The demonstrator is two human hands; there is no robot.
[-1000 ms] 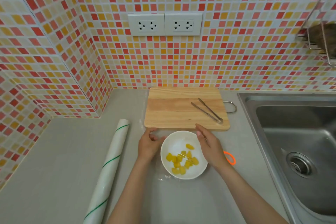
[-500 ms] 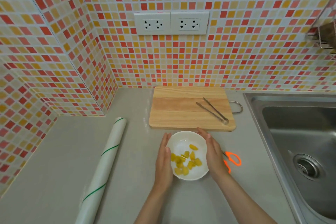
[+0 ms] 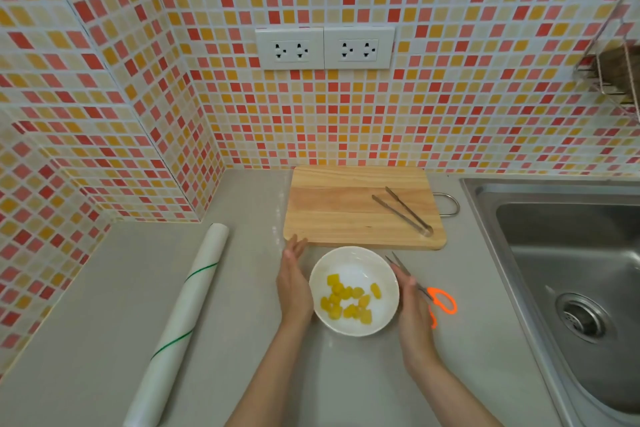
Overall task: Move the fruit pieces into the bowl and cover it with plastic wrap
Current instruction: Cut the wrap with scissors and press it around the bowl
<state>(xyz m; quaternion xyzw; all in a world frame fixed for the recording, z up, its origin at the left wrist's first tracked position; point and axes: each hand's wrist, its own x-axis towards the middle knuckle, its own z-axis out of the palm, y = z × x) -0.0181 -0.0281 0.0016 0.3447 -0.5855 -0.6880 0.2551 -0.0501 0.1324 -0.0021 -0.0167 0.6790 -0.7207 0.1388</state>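
Note:
A white bowl (image 3: 353, 262) stands on the grey counter in front of the cutting board, with several yellow fruit pieces (image 3: 348, 302) inside. A clear film seems to lie over the bowl; it is hard to make out. My left hand (image 3: 292, 282) is flat against the bowl's left side, fingers straight and together. On the bowl's right side, my right hand (image 3: 412, 308) is flat too, touching or nearly touching the rim. Neither hand holds anything. The plastic wrap roll (image 3: 183, 319), white with green stripes, lies at an angle to the left.
A wooden cutting board (image 3: 346, 208) carries metal tongs (image 3: 403, 211). Orange-handled scissors (image 3: 440, 302) lie just right of my right hand, partly hidden by it. A steel sink (image 3: 568, 260) fills the right side. Tiled walls close the back and left.
Both hands slid from the bowl's far rim down along its sides toward me. The scissors came into fuller view. The bowl stayed in place.

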